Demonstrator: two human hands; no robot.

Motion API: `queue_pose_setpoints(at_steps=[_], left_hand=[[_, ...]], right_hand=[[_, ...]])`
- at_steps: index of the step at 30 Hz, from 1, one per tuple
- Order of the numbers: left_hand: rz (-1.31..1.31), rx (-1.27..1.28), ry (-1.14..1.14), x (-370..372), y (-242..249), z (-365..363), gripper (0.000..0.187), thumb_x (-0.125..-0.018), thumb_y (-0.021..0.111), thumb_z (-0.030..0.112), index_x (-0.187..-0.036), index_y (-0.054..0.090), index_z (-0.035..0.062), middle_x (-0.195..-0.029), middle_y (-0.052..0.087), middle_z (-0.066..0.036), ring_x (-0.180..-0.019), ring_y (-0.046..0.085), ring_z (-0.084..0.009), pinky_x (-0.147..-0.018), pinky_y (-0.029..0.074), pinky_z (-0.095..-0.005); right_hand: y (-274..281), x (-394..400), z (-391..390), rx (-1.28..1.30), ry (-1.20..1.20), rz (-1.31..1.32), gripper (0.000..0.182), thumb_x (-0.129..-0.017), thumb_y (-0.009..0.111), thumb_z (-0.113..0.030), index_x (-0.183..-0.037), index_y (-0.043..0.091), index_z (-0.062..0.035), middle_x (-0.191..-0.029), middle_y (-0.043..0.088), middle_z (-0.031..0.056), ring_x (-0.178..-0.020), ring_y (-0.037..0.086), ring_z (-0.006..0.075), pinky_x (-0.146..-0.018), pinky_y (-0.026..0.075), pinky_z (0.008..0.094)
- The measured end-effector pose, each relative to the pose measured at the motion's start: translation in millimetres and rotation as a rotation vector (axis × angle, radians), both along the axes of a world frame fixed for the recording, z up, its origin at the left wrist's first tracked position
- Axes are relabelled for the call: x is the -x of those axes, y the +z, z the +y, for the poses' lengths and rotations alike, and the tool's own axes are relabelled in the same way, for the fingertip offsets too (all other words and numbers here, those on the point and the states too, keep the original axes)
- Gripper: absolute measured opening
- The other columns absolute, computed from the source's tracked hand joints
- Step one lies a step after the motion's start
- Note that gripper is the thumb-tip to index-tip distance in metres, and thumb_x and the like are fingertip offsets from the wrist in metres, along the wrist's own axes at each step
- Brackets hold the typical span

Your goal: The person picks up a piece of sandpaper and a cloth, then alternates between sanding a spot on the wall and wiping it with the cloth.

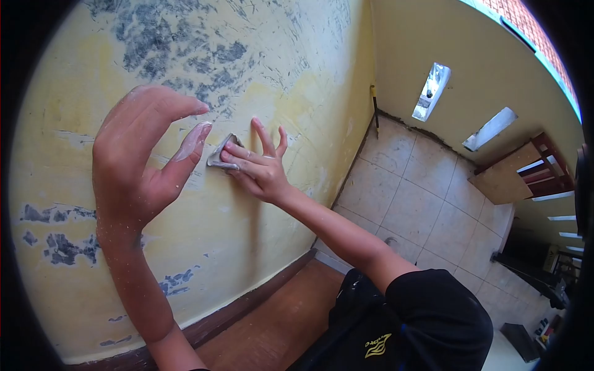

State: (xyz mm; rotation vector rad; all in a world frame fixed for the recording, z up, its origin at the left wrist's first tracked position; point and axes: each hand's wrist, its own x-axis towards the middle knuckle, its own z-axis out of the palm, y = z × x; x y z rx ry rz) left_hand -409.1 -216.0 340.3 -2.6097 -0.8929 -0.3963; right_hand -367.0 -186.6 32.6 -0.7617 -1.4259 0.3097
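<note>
My right hand (263, 170) presses a small folded sheet of sandpaper (216, 157) flat against the yellow wall (229, 198). Its index and middle fingers lie over the sheet, while the outer fingers spread away from it. Raised closer to the camera on the left, my left hand (139, 154) holds nothing. Its fingers are curved and stand apart from the thumb, and whitish dust coats the skin. Dark patches of peeled paint (161, 40) mark the wall above both hands.
A brown skirting board (247, 303) runs along the wall's foot. Pale floor tiles (408, 198) extend to the right. A thin tool with a yellow end (374, 102) leans in the corner, and a wooden piece of furniture (526, 170) stands by the far wall with its slot openings.
</note>
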Motion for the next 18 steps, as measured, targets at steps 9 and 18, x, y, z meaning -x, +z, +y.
queue_pose_setpoints(at_steps=[9, 18], left_hand=[[0.076, -0.020, 0.004, 7, 1, 2, 0.025, -0.081, 0.080, -0.004, -0.104, 0.073, 0.0012, -0.100, 0.075, -0.014, -0.099, 0.072, -0.0330, -0.090, 0.057, -0.0401], [0.090, -0.004, 0.011, 7, -2, 3, 0.023, -0.080, 0.079, -0.004, -0.101, 0.072, 0.0005, -0.098, 0.074, -0.015, -0.098, 0.072, -0.0339, -0.090, 0.057, -0.0413]], right_hand=[[-12, -30, 37, 0.090, -0.109, -0.049, 0.037, -0.105, 0.065, -0.026, -0.141, 0.072, -0.0187, -0.151, 0.065, 0.0000, -0.161, 0.023, 0.0415, -0.124, -0.001, 0.0632], [-10, -23, 46, 0.252, -0.147, 0.180, 0.037, -0.102, 0.069, -0.024, -0.138, 0.073, -0.0189, -0.147, 0.068, 0.0014, -0.159, 0.030, 0.0409, -0.126, -0.002, 0.0578]])
